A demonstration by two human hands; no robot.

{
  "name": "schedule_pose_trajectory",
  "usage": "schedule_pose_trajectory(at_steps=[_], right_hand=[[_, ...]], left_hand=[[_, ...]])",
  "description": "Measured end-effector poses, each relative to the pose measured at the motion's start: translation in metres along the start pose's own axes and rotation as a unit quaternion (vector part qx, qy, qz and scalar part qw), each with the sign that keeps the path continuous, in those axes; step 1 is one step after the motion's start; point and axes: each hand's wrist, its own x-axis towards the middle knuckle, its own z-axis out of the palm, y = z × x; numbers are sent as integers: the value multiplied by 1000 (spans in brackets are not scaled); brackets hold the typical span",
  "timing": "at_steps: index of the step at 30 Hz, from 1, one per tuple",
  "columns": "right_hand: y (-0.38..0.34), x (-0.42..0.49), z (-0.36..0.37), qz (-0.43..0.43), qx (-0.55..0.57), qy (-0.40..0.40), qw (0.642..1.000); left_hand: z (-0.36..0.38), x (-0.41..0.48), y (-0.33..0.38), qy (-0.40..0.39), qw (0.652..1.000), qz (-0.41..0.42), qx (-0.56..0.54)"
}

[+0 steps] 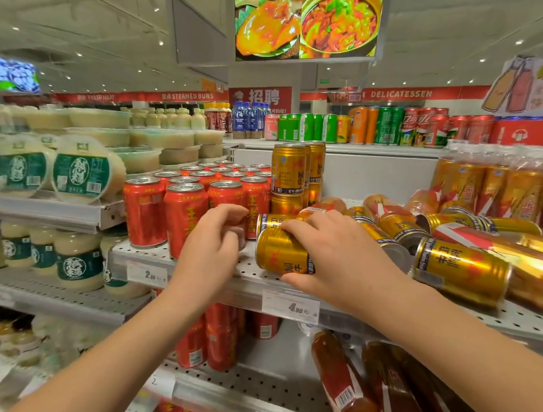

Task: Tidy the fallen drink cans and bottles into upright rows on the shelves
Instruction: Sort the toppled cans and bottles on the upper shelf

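Observation:
On the perforated middle shelf (251, 275), a gold can (277, 252) lies on its side near the front edge. My right hand (333, 255) grips it, fingers over the top and thumb underneath. A second gold can (271, 220) lies just behind it. My left hand (212, 243) hovers to the left with curled fingers, in front of the upright red cans (182, 214); I see nothing in it. Upright gold cans (288, 172) stand stacked behind. More gold cans (461, 271) and bottles (492, 240) lie toppled to the right.
Bottles (343, 380) lie fallen on the lower shelf at the right, with red cans (221, 337) upright beside them. White tubs and jars (82, 169) fill the left shelving. Price tags (290, 306) hang on the shelf lip. Mixed soda cans (389, 125) line the top shelf.

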Motion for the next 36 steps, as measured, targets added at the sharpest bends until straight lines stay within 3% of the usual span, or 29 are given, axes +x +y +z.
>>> schedule_pose_trajectory(at_steps=[2, 4, 7, 13, 26, 32, 36], right_hand=[[0, 4, 7, -2, 8, -3, 1000], [-4, 9, 13, -9, 20, -2, 1000], [-10, 14, 19, -18, 40, 1, 999], [-13, 15, 26, 1, 90, 5, 996], [4, -37, 1, 68, 22, 39, 997], [32, -67, -20, 115, 32, 83, 989], [67, -102, -37, 156, 32, 124, 979]], left_hand=[[-6, -6, 0, 11, 993, -59, -97], [-8, -11, -1, -40, 987, -77, -133], [-7, -22, -4, -118, 990, -35, -61], [-11, -28, -10, -134, 990, -27, -30], [4, -41, -10, -90, 995, 13, 45], [13, -37, 38, -13, 987, 151, 54], [52, -29, 99, -57, 970, 235, 20]])
